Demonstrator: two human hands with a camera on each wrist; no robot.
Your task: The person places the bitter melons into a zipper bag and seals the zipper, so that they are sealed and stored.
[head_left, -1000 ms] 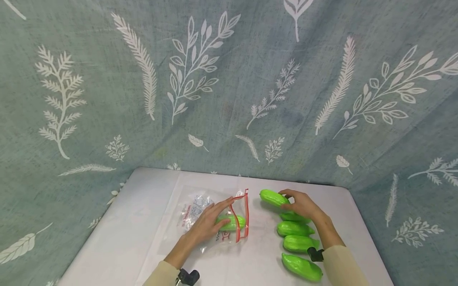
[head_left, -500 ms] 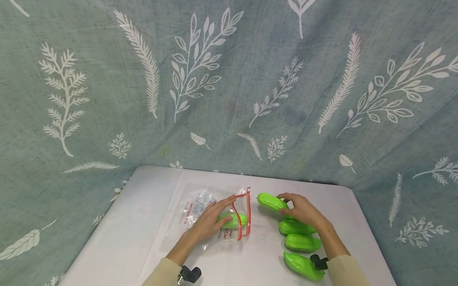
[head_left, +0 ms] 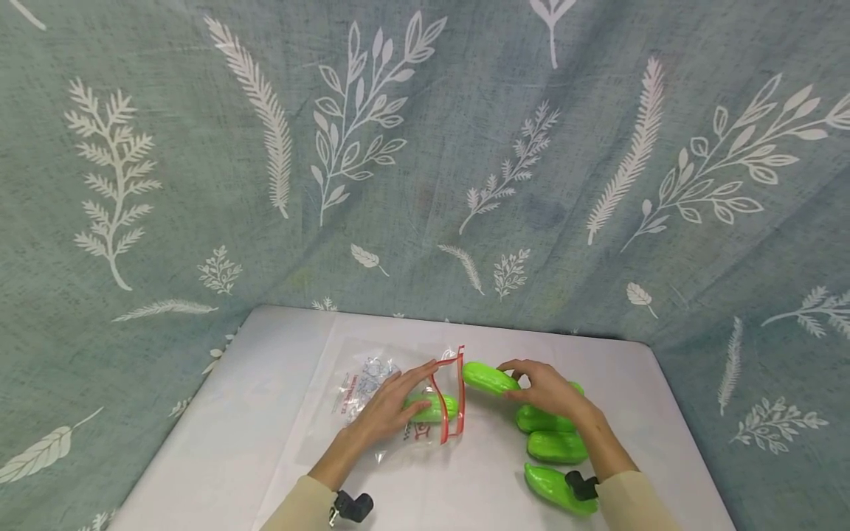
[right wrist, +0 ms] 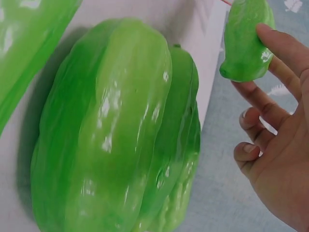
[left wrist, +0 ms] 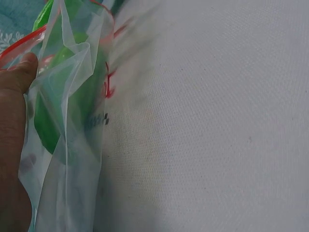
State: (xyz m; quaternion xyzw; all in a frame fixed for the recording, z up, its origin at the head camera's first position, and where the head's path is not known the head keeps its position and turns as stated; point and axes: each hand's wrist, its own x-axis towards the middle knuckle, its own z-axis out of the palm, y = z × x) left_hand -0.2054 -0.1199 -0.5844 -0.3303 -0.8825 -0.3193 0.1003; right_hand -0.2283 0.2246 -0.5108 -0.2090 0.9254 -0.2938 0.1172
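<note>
With thumb and fingers, my right hand (head_left: 544, 387) grips a bright green cucumber (head_left: 488, 377) near its right end; its far tip points left and sits right at the bag's mouth in the head view. My left hand (head_left: 388, 409) lies over a clear red-rimmed zip bag (head_left: 337, 387), fingers stretched toward the red rim and thumb against the film. The bag's mouth gapes toward the right. Inside it, near the mouth, lies another cucumber (head_left: 434, 408), partly covered by the left hand. In the right wrist view the held cucumber (right wrist: 247, 41) shows between thumb and fingers.
Several more cucumbers (head_left: 556, 447) lie in a column on the white table (head_left: 465, 487), beneath and in front of the right forearm. One (head_left: 576, 386) is mostly hidden behind the right hand. A patterned grey-green cloth (head_left: 425, 147) hangs behind the table.
My right hand has carried its cucumber leftward, from above the column to the bag's red-rimmed mouth. The left hand and the bag have stayed in nearly the same place.
</note>
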